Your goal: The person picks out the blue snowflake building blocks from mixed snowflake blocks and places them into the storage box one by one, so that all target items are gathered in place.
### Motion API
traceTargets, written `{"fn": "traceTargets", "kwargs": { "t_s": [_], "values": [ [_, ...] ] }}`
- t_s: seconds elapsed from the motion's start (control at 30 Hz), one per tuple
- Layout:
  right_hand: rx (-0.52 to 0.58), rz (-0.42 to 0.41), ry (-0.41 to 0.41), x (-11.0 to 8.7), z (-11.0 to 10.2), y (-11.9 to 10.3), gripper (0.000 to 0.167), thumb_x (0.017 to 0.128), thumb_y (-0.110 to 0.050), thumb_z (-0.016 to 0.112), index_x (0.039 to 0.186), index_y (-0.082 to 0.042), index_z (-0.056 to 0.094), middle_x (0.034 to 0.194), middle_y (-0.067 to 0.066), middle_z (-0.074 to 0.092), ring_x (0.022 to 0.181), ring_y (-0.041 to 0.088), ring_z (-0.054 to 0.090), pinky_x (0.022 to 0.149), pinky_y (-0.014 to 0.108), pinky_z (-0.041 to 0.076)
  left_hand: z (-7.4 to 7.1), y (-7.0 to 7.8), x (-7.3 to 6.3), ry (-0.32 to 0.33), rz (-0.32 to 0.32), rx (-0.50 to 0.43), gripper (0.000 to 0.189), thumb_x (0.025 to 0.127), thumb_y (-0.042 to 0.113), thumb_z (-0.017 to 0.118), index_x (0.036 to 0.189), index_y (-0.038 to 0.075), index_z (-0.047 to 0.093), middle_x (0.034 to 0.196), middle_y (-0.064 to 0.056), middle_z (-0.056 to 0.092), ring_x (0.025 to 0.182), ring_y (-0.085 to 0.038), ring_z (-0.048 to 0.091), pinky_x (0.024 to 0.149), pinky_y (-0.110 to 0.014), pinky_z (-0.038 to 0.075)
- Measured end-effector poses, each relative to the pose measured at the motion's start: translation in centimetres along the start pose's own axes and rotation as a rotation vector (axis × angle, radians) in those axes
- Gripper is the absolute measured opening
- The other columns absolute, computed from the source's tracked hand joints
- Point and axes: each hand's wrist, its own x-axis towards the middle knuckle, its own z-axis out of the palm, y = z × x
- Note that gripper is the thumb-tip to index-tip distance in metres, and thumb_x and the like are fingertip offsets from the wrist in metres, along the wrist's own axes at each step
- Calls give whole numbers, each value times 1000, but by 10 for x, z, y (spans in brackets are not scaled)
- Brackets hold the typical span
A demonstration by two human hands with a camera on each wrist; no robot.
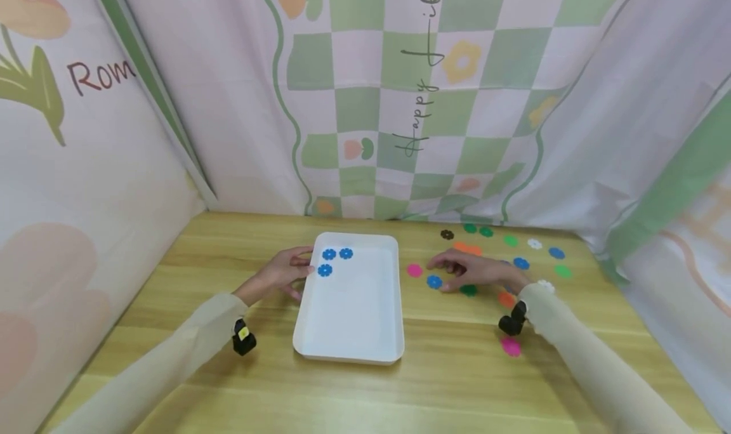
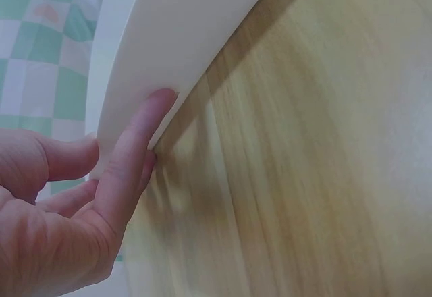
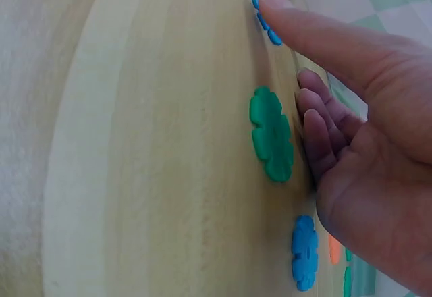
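Observation:
My left hand [image 1: 283,271] grips the left side of a white rectangular tray [image 1: 353,351], digits at its rim and outer wall [image 2: 169,40]. Inside the tray's far left corner lie several blue flower-shaped discs [image 1: 329,254]. Over the table to the tray's right, my right hand [image 1: 469,270] hovers with thumb and index finger apart around another blue flower disc [image 1: 434,282]. The right thumb tip overlaps that disc in the right wrist view, while the other fingers are bent. Beneath this hand is a dark green disc [image 3: 271,135].
Beside the blue disc lies a pink disc [image 1: 414,270]. More loose discs in several colours spread over the table's right side, among them an orange one [image 1: 506,299] and a second pink one [image 1: 511,346] near the right wrist. A patterned curtain [image 1: 411,104] hangs behind the table.

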Motion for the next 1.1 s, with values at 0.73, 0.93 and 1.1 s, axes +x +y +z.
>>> {"fn": "traceTargets", "kwargs": {
  "t_s": [0.73, 0.93, 1.1],
  "values": [
    [-26, -63, 42, 5, 8, -4, 28, 100, -22, 73, 128, -20, 68, 127, 9, 52, 107, 26, 41, 90, 31, 43, 0, -1, -2, 23, -4, -5, 60, 108, 6, 55, 163, 3, 32, 154, -34, 45, 133, -48, 58, 62, -38, 69],
    [-37, -82, 44, 5, 8, -7, 24, 101, -20, 72, 124, -16, 68, 123, 13, 51, 105, 27, 41, 89, 31, 43, 0, -1, -1, 16, 8, -9, 59, 108, 6, 56, 162, 2, 33, 154, -35, 46, 131, -48, 59, 65, -41, 70],
    [-23, -60, 58, 2, 9, -5, 23, 100, -21, 73, 123, -16, 69, 121, 13, 52, 105, 27, 41, 89, 32, 43, 1, -2, 1, 9, 17, -9, 59, 108, 5, 56, 162, 1, 33, 153, -35, 47, 130, -48, 59, 65, -42, 70]
  ]
}}
